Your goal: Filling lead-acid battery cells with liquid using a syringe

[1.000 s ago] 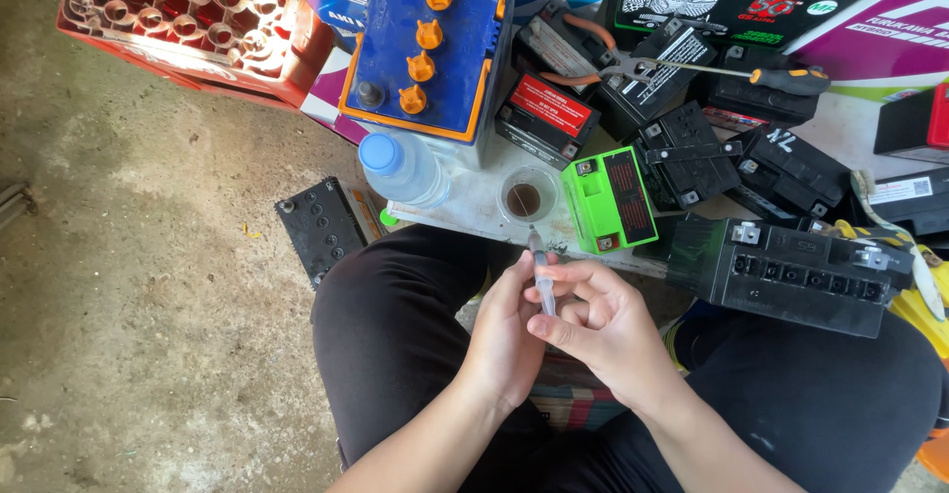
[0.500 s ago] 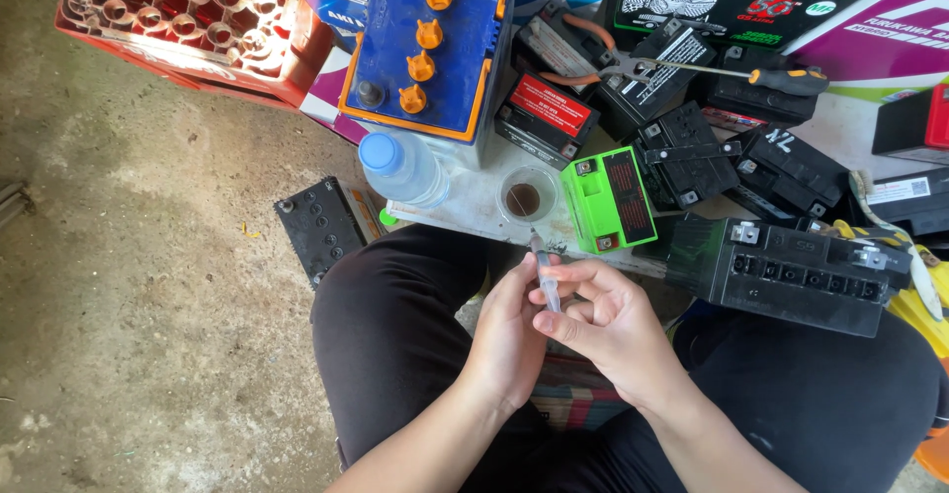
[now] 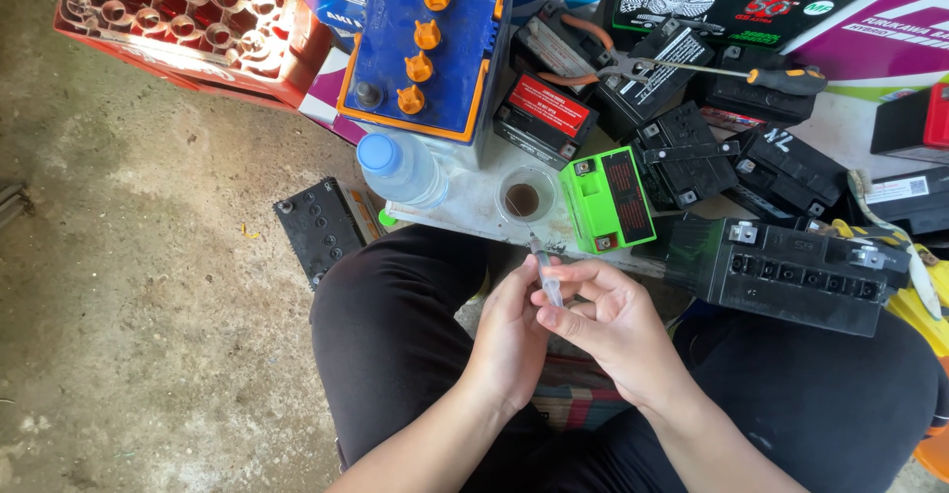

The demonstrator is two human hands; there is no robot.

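Here, at twelve o'clock from your lap stands the big blue battery with orange caps (image 3: 425,43), with the red crate (image 3: 188,18) at ten o'clock and a long black battery (image 3: 786,275) at three o'clock. Closer in, the green battery (image 3: 606,199) sits just right of a small clear cup of brown liquid (image 3: 524,196) on the pale board (image 3: 465,206), and a clear bottle with a blue cap (image 3: 400,169) lies at eleven o'clock. Smallest of all is the thin clear syringe (image 3: 545,277), held above your knees with its needle tip aimed at the cup, just short of the rim. Your left hand (image 3: 509,340) is curled about the lower barrel, and your right hand (image 3: 608,325) pinches it between thumb and forefinger. It looks light, stiff and slick, so I judge the barrel, well behind the needle, the safest place to grip.
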